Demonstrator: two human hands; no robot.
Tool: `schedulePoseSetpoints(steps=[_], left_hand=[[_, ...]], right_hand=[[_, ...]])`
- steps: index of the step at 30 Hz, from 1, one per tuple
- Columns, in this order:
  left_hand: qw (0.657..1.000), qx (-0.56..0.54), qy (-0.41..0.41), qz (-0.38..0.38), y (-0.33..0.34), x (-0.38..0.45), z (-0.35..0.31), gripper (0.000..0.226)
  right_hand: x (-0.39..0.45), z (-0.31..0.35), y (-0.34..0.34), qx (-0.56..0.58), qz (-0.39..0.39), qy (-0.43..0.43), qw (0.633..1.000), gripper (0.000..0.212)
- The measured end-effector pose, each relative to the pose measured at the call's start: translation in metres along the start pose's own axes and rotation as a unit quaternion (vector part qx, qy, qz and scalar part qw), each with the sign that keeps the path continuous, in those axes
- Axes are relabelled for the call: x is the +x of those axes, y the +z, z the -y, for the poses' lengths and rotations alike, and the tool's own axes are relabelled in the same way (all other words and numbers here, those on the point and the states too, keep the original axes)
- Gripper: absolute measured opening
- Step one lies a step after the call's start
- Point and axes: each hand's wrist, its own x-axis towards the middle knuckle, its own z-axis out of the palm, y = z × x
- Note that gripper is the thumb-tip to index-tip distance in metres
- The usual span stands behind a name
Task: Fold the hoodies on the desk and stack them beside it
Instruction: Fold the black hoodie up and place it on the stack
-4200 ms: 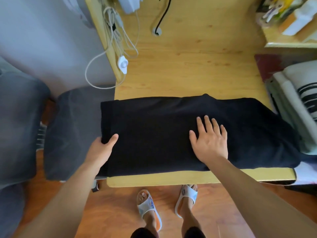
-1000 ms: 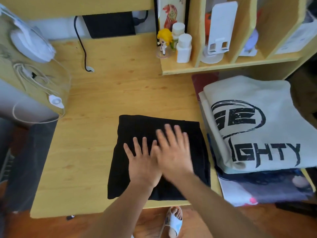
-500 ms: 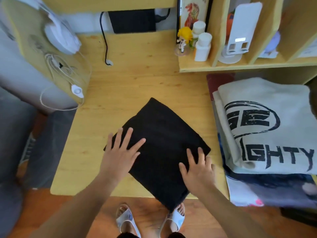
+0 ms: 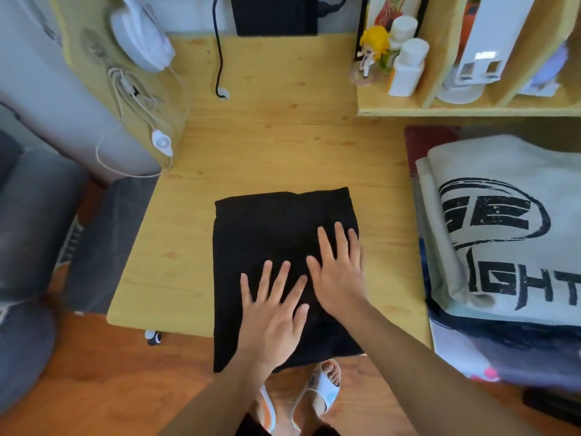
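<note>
folded black hoodie point(image 4: 276, 247) flat on the wooden desk point(image 4: 276, 146), near edge hanging over the front rim above a pair of white slippers point(image 4: 320, 391). left hand point(image 4: 276, 316) and right hand point(image 4: 339, 275) both pressed flat on it, fingers straight and spread, nothing gripped, side by side. just right, a stack of folded clothes topped by a grey printed hoodie point(image 4: 503, 221); behind, a shelf point(image 4: 471, 108) with white bottles point(image 4: 405, 67) and a small figurine point(image 4: 371, 51), a black cable point(image 4: 218, 58), a white lamp point(image 4: 141, 36) at far left.

Wooden desk point(image 4: 267, 146), folded black hoodie point(image 4: 267, 234), cream hoodie stack point(image 4: 503, 215) at right
</note>
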Motion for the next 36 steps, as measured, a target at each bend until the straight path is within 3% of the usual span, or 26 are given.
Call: schedulePoseSetpoints(steps=[2,5,7,10,12,14,16,18,19,23,25,29,33,36], left_hand=[[0.993,-0.094,-0.060,-0.027,0.004,-0.015,0.019,0.052],[0.952,-0.225,-0.199,-0.053,0.013,-0.036,0.054,0.050],[0.894,-0.374,-0.245,-0.039,0.006,-0.037,0.065,0.063],[0.773,-0.548,-0.319,-0.008,-0.011,-0.020,0.079,0.087],[0.710,-0.594,-0.373,0.058,-0.022,-0.010,0.087,0.085],[0.658,-0.628,-0.393,0.135,-0.030,-0.008,0.094,0.066],[0.622,-0.642,-0.395,0.213,-0.040,-0.017,0.097,0.061],[0.606,-0.649,-0.381,0.256,-0.045,-0.035,0.097,0.063],[0.599,-0.655,-0.378,0.263,-0.047,-0.046,0.095,0.063],[0.565,-0.673,-0.378,0.291,-0.053,-0.088,0.085,0.041],[0.565,-0.678,-0.376,0.283,-0.063,-0.100,0.081,0.035],[0.589,-0.688,-0.345,0.248,-0.096,-0.105,0.066,0.041],[0.612,-0.717,-0.248,0.223,-0.156,-0.086,0.028,0.034],[0.622,-0.743,-0.166,0.181,-0.205,-0.069,-0.022,0.028]], right_hand=[[0.004,-0.025,0.027,-0.050,0.050,0.026,0.997,0.070],[0.007,-0.032,0.036,-0.062,0.038,0.011,0.997,0.072],[0.004,-0.026,0.034,-0.031,0.009,0.034,0.999,0.076],[-0.018,-0.015,0.032,0.076,-0.049,0.161,0.983,0.090],[-0.031,-0.008,0.030,0.161,-0.032,0.250,0.954,0.089],[-0.037,-0.003,0.020,0.259,0.018,0.315,0.913,0.074],[-0.045,-0.001,0.005,0.397,0.077,0.359,0.841,0.053],[-0.068,0.000,-0.006,0.511,0.137,0.381,0.758,0.039],[-0.082,0.000,-0.009,0.539,0.153,0.386,0.733,0.037],[-0.138,0.010,-0.001,0.553,0.142,0.405,0.714,0.031],[-0.155,0.014,-0.002,0.554,0.118,0.400,0.721,0.033],[-0.168,0.010,-0.042,0.526,0.081,0.352,0.770,0.034],[-0.175,-0.015,-0.117,0.499,0.003,0.276,0.821,0.032],[-0.187,-0.056,-0.190,0.520,-0.065,0.207,0.826,0.028]])
